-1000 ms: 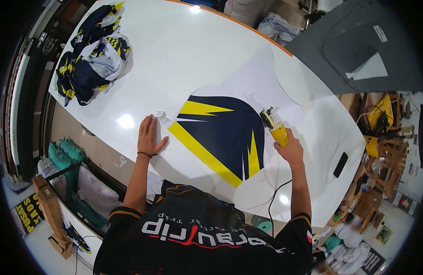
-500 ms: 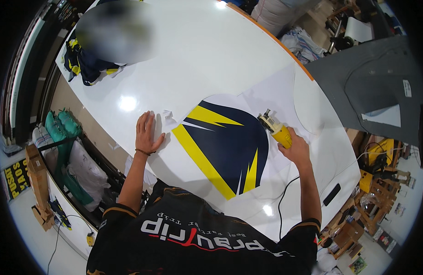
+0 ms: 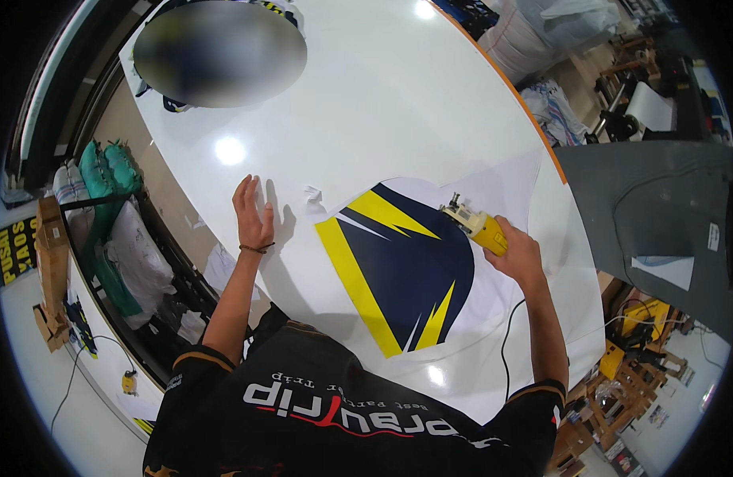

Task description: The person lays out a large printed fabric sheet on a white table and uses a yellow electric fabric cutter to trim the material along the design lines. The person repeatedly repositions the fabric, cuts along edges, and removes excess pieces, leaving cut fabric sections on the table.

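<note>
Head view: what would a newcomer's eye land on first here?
Probably the printed fabric panel, navy with yellow lightning shapes, lying flat mid-table on the white cutting table. Next, the yellow handheld cutter gripped by the right hand at the panel's upper right edge, cord trailing toward the person. The left hand presses flat on the bare table left of the panel.

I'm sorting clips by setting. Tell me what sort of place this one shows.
Probably a garment cutting workshop. A printed navy and yellow fabric panel lies flat on a large white table, the right hand runs a yellow corded cutter along its edge, and cloth bundles sit on the floor beyond.
</note>
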{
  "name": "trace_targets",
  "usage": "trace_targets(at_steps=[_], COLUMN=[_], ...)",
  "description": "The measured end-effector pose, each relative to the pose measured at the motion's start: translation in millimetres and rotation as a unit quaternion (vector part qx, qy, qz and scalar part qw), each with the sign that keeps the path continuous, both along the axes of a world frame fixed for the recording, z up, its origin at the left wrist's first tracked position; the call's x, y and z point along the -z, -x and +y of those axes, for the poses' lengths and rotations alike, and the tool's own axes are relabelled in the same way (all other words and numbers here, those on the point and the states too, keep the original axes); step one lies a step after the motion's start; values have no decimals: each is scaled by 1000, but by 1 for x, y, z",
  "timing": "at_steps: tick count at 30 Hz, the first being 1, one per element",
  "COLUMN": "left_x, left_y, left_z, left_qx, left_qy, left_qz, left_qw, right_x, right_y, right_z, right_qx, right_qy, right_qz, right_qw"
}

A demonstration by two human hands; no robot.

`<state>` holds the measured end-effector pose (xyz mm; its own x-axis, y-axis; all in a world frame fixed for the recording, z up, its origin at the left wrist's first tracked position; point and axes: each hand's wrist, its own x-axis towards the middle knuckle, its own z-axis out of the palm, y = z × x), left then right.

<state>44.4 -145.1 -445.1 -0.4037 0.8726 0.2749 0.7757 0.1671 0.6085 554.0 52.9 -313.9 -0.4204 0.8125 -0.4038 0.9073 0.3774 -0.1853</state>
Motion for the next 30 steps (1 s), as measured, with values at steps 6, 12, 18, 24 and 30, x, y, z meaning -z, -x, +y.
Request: trace_targets(at_steps=[6,12,18,24,30], left_x=[1,1,-2,-5,-5], left_y=[0,1,-1,-1,-2], left_z=[1,2,2,2,2], left_qx=[-7,-4,-6,-11,-13], left_qy=[-3,1,-5,3,9], left_qz=[-9,-3,1,-5,-5], left_qw=[1000,1000,1000,1000,1000], right_x=[-5,-3,-1,-1,-2], right_y=[29,57,86,127,161], right_z=[17,25,25,23,21], right_qx=[-36,-59,-73,-56,-37], right_qy=[15,16,17,25,24], right_qz=[1,28,50,15,-3], right_qw=[999,998,996,998,999])
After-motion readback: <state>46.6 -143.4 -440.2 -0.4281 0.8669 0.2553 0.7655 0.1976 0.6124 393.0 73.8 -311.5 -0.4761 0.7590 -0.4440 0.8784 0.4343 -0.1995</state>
